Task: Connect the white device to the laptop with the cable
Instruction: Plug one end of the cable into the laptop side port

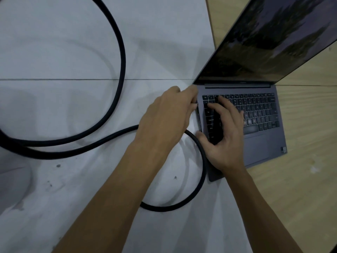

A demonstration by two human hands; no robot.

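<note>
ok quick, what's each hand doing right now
Left hand: pinching the cable plug at the laptop's left edge.
Right hand: open, fingers spread, resting on the keyboard.

A white tabletop (63,52) with a seam across it meets a pale wooden surface (300,179) on the right — the open grey laptop (259,148) straddles both, while a thick black cable (120,52) loops over the white part.
</note>
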